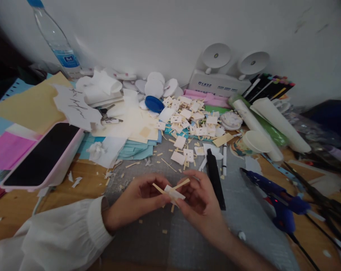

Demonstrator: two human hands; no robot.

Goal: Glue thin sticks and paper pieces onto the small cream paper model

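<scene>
A small white paper figure (175,192) with thin tan strips sticking out is held up between my two hands, above the grey mat (147,244). My left hand (143,197) pinches its left side between thumb and fingers. On the other side, the thumb and fingers of my right hand (200,203) close on its right edge. Just beyond my hands lie a few loose white squares with strips (183,155). Behind them is a heap of similar paper figures (191,116), some with small dark marks like faces. A black tube (215,177) lies beside my right hand.
At right a blue glue gun (280,199) lies with a red light showing, near black scissors (325,210). A paper cup (252,143) lies tipped. At left are a phone (43,156), teal paper sheets (138,148) and a water bottle (56,41). Paper scraps litter the mat.
</scene>
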